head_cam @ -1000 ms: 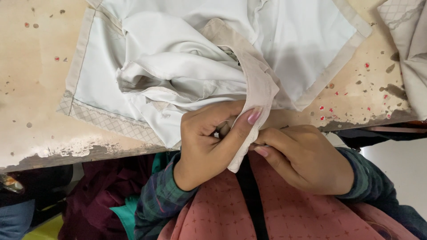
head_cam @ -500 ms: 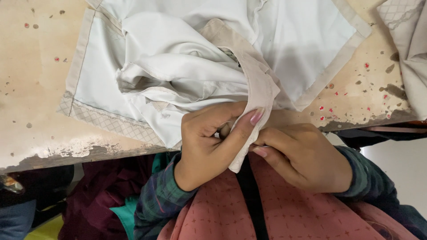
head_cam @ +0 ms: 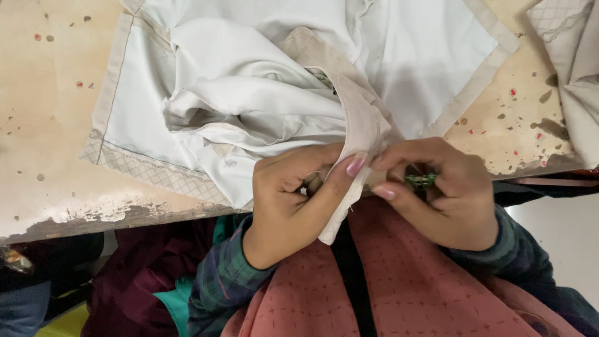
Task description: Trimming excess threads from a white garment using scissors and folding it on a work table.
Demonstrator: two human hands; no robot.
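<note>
At the far left of the frame we see the worn, paint-speckled table point(head_cam: 43, 125), its chipped edge running across the lower left. On it, filling the upper middle, lies the white garment point(head_cam: 249, 100), crumpled into folds, with a lattice-stitched beige border along its lower left side. From the heap a beige fabric band point(head_cam: 362, 131) hangs down over the table's edge toward the lap.

Just below centre, our left hand point(head_cam: 293, 206) curls with the palm turned inward, its thumb with a pink nail pressed up against the band, fingers closed on the cloth. To its right, our right hand point(head_cam: 449, 193) bends at the wrist, thumb and forefinger pinched on the same band right beside the left thumb; a small green object point(head_cam: 422, 181) sits among its fingers. Both plaid sleeves rest over the pink lap.

Against half a second earlier, the right hand has lifted higher and turned more open toward us, so the green object now shows.
</note>
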